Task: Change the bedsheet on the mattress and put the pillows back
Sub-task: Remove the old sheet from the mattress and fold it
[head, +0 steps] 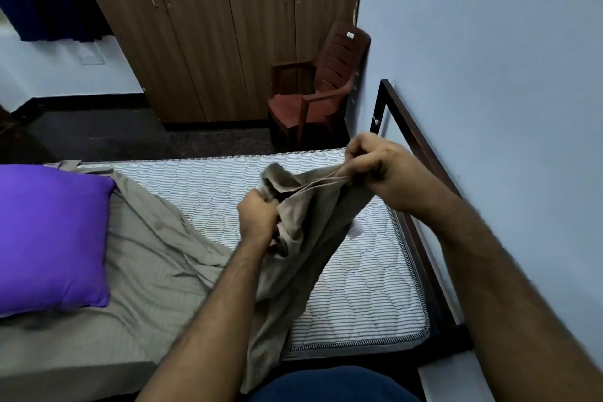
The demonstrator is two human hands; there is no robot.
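A grey bedsheet (146,258) covers the left part of the striped quilted mattress (365,277); the right part lies bare. One end of the sheet is lifted and bunched above the mattress. My left hand (257,217) grips the bunched folds from below. My right hand (372,161) pinches the sheet's hem higher up, to the right, pulling it taut between both hands. A purple pillow (52,238) lies on the sheet at the left.
A dark metal bed frame (408,130) runs along the pale blue wall (489,75) on the right. A brown plastic chair (319,91) stands beyond the bed in front of a wooden wardrobe (212,36). Dark floor lies behind the mattress.
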